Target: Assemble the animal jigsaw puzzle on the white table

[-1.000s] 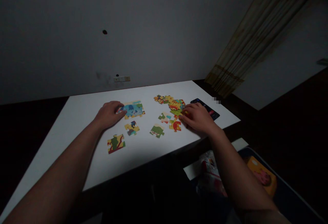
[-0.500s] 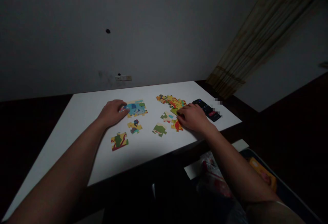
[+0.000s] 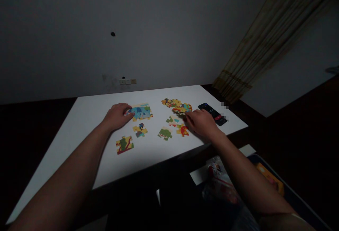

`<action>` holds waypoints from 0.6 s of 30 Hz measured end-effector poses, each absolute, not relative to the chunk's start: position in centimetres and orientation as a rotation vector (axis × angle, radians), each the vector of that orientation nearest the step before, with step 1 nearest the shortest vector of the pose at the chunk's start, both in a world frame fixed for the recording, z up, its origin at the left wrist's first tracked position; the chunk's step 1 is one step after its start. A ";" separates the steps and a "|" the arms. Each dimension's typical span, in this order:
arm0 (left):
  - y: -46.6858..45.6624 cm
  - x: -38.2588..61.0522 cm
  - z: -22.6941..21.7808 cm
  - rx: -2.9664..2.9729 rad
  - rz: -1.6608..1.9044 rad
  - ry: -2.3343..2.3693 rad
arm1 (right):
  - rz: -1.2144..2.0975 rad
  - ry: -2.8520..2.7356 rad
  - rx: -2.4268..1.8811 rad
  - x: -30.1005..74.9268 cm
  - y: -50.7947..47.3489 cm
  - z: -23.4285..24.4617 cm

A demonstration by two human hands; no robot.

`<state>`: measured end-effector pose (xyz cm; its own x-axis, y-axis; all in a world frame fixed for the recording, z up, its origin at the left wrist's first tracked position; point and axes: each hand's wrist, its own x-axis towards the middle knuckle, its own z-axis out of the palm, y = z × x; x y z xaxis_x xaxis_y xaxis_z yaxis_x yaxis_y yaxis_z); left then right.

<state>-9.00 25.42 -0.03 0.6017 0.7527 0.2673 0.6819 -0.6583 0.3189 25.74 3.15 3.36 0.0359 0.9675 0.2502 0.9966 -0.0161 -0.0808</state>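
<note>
Well, a white worktop (image 3: 66,146) sits at an angle in a dim room. Behind it rises a grey wall (image 3: 164,37) with a small pale socket plate (image 3: 127,81) low down, and a striped brownish curtain (image 3: 251,44) slants down past the far right corner. Dark flooring (image 3: 299,135) shows to the right.

Below the worktop's near right edge, a dark container with a pale rim (image 3: 296,197) holds a crinkled plastic bag (image 3: 219,183) and an orange box (image 3: 270,178), though shadow hides how deep it goes. A white strip (image 3: 219,167) lies just beside the bag.

On the worktop, jigsaw pieces lie in two loose groups. The left hand (image 3: 116,116) rests against a joined blue and yellow puzzle section (image 3: 140,113), its fingers curled over that section's left edge; whether that grip is pinching it, I cannot tell. Two loose pieces (image 3: 140,130) (image 3: 124,144) lie nearer the person. The right hand (image 3: 201,123) sits at a colourful cluster of pieces (image 3: 177,105), fingers together and pressed low at its edge, with no clear pinch showing. More loose pieces (image 3: 165,134) lie near it, and a black phone (image 3: 213,114) lies just beyond.
</note>
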 end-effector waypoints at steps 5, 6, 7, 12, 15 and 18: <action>25.4 -9.0 0.1 2.625 0.545 1.204 | 0.106 -1.606 -1.933 27.0 2.9 2.4; 25.3 -9.0 0.1 2.624 0.543 1.209 | 0.158 -1.570 -1.901 27.0 2.9 2.2; 25.3 -9.0 0.1 2.626 0.542 1.211 | 0.202 -1.541 -1.882 27.1 3.0 2.1; 25.5 -9.0 0.0 2.653 0.548 1.189 | 0.317 -1.455 -1.807 27.0 3.2 1.8; 25.7 -9.0 -0.2 2.649 0.552 1.180 | 0.316 -1.424 -1.790 27.3 3.2 1.4; 25.7 -9.0 -0.3 2.633 0.571 1.189 | 0.273 -1.402 -1.813 27.9 3.0 1.0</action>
